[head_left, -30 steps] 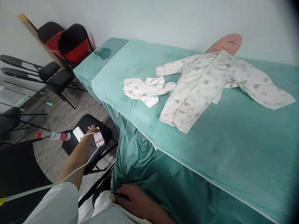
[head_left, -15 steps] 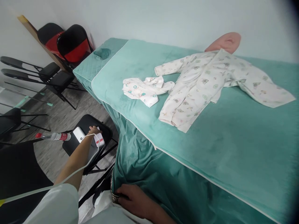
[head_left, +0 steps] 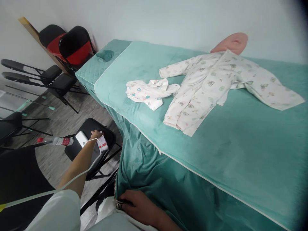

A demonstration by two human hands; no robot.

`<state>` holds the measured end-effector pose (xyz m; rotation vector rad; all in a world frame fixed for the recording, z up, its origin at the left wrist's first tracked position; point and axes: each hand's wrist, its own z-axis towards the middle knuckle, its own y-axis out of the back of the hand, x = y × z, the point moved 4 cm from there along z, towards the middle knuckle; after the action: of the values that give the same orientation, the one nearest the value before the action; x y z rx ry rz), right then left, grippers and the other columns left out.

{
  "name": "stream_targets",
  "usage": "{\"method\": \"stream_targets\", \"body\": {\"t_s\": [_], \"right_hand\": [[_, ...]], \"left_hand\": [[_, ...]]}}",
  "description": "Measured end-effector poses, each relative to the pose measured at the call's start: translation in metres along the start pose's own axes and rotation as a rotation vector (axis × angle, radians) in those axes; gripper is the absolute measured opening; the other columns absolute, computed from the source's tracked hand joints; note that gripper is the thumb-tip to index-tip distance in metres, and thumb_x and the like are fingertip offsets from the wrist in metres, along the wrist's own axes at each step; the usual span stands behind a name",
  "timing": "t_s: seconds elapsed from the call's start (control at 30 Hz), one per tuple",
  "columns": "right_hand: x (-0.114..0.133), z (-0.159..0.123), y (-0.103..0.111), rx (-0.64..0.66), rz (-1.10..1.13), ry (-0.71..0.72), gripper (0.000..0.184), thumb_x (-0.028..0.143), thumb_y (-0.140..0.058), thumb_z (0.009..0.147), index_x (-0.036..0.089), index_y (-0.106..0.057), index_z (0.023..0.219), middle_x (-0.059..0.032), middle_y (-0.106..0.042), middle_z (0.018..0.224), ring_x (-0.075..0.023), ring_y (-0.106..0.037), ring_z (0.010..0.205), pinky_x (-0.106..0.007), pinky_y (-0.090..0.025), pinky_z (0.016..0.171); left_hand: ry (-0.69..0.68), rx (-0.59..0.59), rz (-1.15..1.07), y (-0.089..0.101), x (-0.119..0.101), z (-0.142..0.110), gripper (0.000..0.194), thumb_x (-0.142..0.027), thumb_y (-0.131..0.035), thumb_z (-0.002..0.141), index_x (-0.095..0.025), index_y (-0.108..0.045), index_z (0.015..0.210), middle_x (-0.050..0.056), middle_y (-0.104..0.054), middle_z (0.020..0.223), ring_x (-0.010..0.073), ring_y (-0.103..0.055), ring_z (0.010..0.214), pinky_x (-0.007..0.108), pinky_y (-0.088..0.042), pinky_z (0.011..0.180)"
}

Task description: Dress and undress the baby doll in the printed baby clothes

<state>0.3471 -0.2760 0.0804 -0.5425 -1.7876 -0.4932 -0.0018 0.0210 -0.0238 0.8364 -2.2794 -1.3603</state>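
Note:
On the seat of a black folding chair (head_left: 90, 123), my left hand (head_left: 96, 134) is closed on a white and red packet (head_left: 103, 143), though its fingertips are small in view. A white power bank (head_left: 81, 138) lies beside that wrist, its white cable (head_left: 79, 175) running over my forearm. My right hand (head_left: 138, 205) is low in front of me, fingers curled beside the patterned hem (head_left: 118, 204) of the green bed cover (head_left: 149, 179). Whatever those fingers hold is hidden.
On the bed lie a printed baby jacket (head_left: 207, 86) and a smaller folded printed garment (head_left: 146, 93). A pink rounded object (head_left: 233, 43) leans on the wall behind the jacket. A red-capped bottle (head_left: 60, 141) is by the chair seat. Several folding chairs (head_left: 75, 45) stand at left.
My left hand has shifted slightly to the left on the chair, and the packet under it has tilted a little. My right hand and the garments have stayed put.

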Motion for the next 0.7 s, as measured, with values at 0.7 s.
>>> {"method": "stream_targets", "body": {"t_s": [0.7], "right_hand": [[-0.003, 0.0, -0.001, -0.012, -0.014, 0.006, 0.022, 0.032, -0.059, 0.092, 0.026, -0.076, 0.103, -0.0027, -0.076, 0.102, -0.0208, -0.067, 0.092, -0.028, -0.04, 0.076]], "left_hand": [[0.149, -0.051, -0.055, -0.015, 0.01, 0.023, 0.075, -0.047, -0.074, 0.074, -0.019, -0.048, 0.139, 0.021, -0.032, 0.155, 0.05, -0.039, 0.139, 0.056, -0.048, 0.1]]}}
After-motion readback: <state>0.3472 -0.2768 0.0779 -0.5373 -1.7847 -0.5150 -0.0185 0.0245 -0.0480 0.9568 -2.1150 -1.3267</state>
